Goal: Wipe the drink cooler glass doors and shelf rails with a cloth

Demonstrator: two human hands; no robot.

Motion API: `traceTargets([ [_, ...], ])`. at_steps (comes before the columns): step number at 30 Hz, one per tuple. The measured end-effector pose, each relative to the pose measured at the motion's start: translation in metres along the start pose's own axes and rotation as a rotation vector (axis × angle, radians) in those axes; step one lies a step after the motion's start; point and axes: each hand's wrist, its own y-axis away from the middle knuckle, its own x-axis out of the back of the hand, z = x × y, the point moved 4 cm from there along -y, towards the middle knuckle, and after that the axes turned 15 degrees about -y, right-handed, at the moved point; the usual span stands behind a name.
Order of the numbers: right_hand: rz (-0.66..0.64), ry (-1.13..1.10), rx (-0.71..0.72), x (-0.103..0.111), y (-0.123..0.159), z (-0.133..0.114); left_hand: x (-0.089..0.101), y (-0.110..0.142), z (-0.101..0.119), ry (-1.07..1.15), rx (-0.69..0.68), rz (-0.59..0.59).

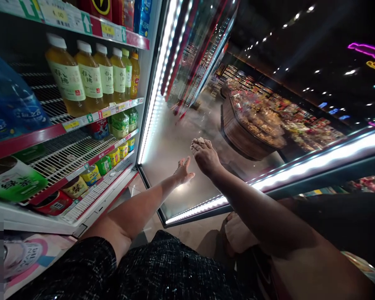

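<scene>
A glass cooler door [187, 196] with bright light strips along its edges stands swung out in front of me. My right hand [208, 158] is closed around a crumpled pale cloth [200, 143] and is at the glass. Lower and to the left, my left hand [184, 171] reaches toward the same pane with its fingers spread and nothing in it. Whether its fingertips touch the glass I cannot tell. Both forearms stretch forward over my dark speckled clothing [175, 266].
Left of me is a cooler with wire shelves [81, 146], holding yellow drink bottles [90, 77], a large blue bottle [15, 96] and several cans or tubs [90, 174]. Through the glass shows a wood-sided display counter [246, 133]. A printed bag [28, 258] lies at lower left.
</scene>
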Motion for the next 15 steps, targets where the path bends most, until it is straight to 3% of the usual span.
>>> traceTargets([
  [4,-0.012,-0.002,0.026,0.0,-0.017,0.003,0.001,-0.001,-0.001,-0.017,0.011,-0.014],
  [9,0.154,0.012,0.051,0.007,-0.035,0.008,-0.001,-0.004,-0.005,-0.008,0.005,-0.036],
  [15,0.052,-0.018,0.027,0.002,-0.051,0.002,0.004,-0.005,-0.005,-0.011,-0.002,-0.051],
])
